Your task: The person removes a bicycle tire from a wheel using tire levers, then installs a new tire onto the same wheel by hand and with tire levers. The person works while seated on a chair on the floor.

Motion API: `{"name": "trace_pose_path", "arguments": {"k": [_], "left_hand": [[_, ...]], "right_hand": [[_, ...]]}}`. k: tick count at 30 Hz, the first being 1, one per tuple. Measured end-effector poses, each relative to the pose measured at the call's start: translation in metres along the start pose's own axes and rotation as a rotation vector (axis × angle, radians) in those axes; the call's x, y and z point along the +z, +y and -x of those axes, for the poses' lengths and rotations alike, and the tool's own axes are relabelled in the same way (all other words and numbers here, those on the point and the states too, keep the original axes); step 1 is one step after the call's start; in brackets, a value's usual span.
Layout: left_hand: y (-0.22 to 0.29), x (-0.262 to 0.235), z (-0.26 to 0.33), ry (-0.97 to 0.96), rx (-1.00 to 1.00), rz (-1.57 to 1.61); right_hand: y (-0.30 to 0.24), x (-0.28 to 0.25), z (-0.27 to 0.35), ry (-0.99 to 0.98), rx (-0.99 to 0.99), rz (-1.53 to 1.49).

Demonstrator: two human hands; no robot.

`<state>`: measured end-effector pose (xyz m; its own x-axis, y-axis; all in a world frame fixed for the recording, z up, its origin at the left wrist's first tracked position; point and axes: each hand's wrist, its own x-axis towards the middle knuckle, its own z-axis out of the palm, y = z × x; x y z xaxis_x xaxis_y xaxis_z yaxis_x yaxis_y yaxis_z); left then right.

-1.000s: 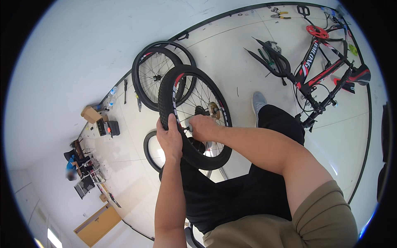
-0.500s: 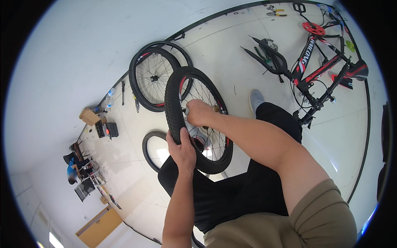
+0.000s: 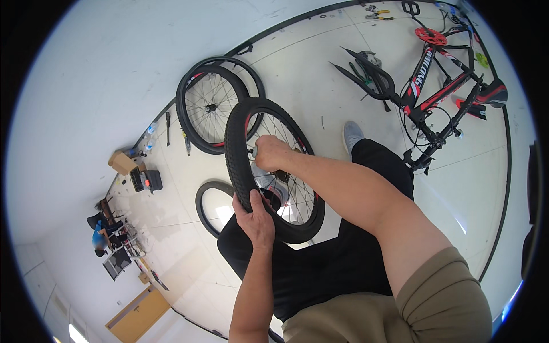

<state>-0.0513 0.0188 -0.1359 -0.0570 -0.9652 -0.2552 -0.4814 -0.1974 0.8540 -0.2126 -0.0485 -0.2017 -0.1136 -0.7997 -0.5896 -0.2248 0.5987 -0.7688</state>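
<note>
A bicycle wheel (image 3: 233, 150) with a black knobby tyre and red-marked rim stands tilted between my knees. My left hand (image 3: 255, 223) is closed on the tyre's near left side, thumb on the tread. My right hand (image 3: 271, 153) reaches over the spokes and makes a fist just inside the rim. A small grey metal piece (image 3: 255, 151) sticks out of that fist beside a short black stub at the rim, perhaps the valve; the fingers hide the rest. Behind the spokes shows the dark sprocket cluster (image 3: 281, 176) at the hub.
Another wheel (image 3: 243, 86) lies with a loose tyre beyond, near the wall. A loose tyre (image 3: 200, 208) lies by my left knee. The bicycle frame (image 3: 426, 80) rests at right, with pliers (image 3: 378, 18) farther off. At left are a cardboard box (image 3: 122, 163) and a seated person (image 3: 100, 235).
The wheel has shifted and tilted slightly, its near end moving a little right and down. Both hands have moved with it, the left slightly lower. The right fist keeps its place at the rim.
</note>
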Motion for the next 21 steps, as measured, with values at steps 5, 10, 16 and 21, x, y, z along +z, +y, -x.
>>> {"name": "trace_pose_path", "arguments": {"k": [5,10,16,21], "left_hand": [[-0.004,-0.005,0.008,0.026,-0.040,0.051],[-0.022,-0.012,0.016,0.043,-0.005,0.062],[-0.042,-0.026,0.015,0.063,0.016,0.071],[-0.054,-0.045,0.006,0.138,-0.095,0.201]], "right_hand": [[0.000,0.004,-0.002,0.052,-0.049,0.104],[0.014,0.005,-0.006,0.314,-0.320,0.529],[0.043,-0.008,-0.001,0.186,0.097,0.522],[0.063,-0.020,0.018,0.184,0.214,-0.029]]}}
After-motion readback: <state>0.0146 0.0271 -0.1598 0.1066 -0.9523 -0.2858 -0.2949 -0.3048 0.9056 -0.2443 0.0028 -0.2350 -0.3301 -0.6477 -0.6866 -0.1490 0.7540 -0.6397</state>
